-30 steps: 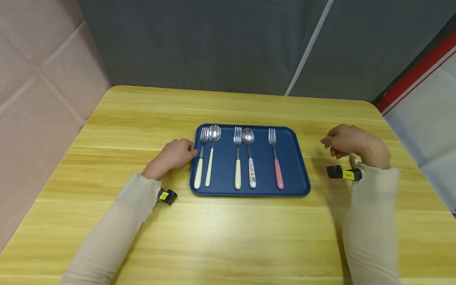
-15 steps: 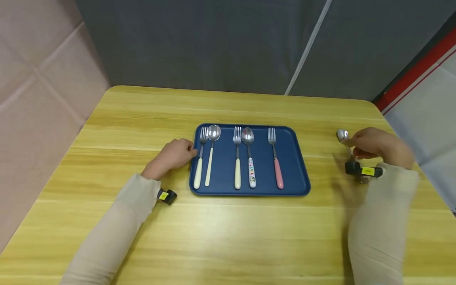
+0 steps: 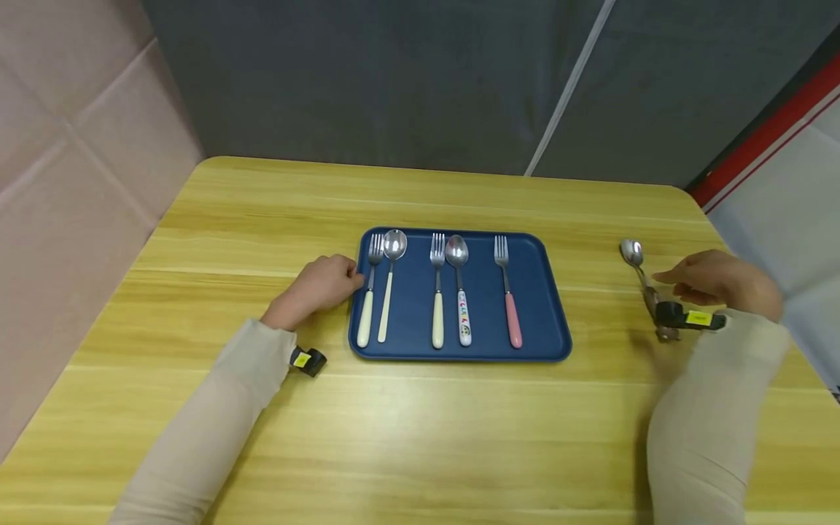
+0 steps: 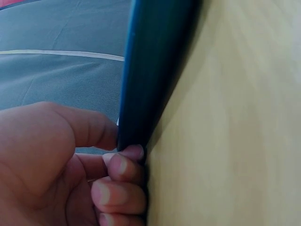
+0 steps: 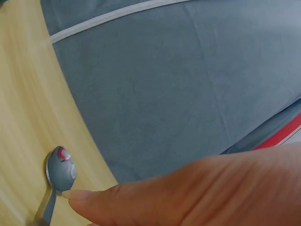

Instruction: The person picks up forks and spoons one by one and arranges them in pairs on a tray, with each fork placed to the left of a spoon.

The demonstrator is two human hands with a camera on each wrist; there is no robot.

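A blue tray lies mid-table and carries three forks and two spoons in a row, among them a pink-handled fork and a pattern-handled spoon. My left hand is at the tray's left edge. In the left wrist view my left hand pinches the tray rim, thumb above and curled fingers below. A lone metal spoon lies on the table right of the tray. My right hand hovers over its handle with fingers stretched out. In the right wrist view a fingertip reaches beside the spoon's bowl.
The wooden table has bare surface in front of the tray and behind it. A grey curtain closes the back and a pink wall the left. The table's right edge runs just past my right hand.
My right hand has moved to the right, away from the tray, uncovering the lone spoon and stopping over its handle. My left hand and the tray have stayed still.
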